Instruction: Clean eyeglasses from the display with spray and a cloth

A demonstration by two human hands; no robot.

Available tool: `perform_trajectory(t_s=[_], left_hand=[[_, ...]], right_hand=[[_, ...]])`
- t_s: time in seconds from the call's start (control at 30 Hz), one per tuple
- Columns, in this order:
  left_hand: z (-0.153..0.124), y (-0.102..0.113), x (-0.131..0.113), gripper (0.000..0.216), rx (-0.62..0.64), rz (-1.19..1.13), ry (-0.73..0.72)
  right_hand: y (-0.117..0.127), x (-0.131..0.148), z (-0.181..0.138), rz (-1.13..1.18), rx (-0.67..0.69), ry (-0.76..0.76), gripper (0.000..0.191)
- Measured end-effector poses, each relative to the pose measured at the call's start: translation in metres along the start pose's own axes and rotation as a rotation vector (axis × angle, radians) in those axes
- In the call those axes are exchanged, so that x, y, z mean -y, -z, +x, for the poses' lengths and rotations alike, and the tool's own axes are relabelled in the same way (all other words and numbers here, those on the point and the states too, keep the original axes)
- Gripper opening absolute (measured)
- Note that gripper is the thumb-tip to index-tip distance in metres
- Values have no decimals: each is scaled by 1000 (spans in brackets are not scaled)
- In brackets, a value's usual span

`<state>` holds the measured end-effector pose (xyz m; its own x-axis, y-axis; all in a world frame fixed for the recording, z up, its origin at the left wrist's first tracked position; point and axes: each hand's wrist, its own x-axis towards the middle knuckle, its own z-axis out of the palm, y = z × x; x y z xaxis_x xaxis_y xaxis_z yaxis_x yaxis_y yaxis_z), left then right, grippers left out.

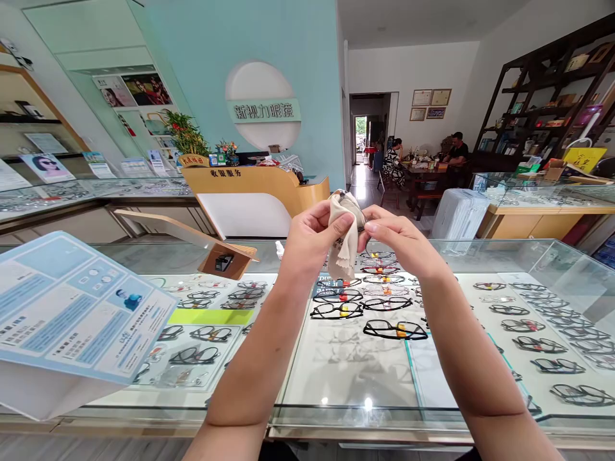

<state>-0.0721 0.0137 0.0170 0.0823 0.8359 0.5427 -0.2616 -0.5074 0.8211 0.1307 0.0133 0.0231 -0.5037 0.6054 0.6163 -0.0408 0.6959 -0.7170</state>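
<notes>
Both my hands are raised above a glass display counter [346, 378]. My left hand [312, 234] pinches a beige cleaning cloth [342, 246] against a pair of glasses [354, 208], whose lens and frame peek out at the top of the cloth. My right hand [396, 234] is closed on the same glasses from the right side. The cloth hangs down between the two hands and hides most of the glasses.
Rows of spectacle frames [384, 326] lie inside the counter under the glass. A blue leaflet stand [72, 314] is at the left and a tilted wooden mirror [192, 240] behind it. A cashier desk [254, 189] stands beyond. Two people sit at a table [425, 169] far back.
</notes>
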Motion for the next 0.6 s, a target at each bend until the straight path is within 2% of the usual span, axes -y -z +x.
perform_trajectory(t_s=[0.13,0.23,0.5,0.6], left_hand=[[-3,-1,-6,57,81,44,24],[-5,-4,-8,59,74,97,-13],[-11,-16,0,47,-94,157,-236],[-13,-20,0,51,-186,184,-287]], right_hand=[[-1,-4,1,57,-8,-10,46],[-3,-6,1,79,-14,-20,48],[-4,1,-1,81,95,-19,54],[-7,2,0,74,133,-8,55]])
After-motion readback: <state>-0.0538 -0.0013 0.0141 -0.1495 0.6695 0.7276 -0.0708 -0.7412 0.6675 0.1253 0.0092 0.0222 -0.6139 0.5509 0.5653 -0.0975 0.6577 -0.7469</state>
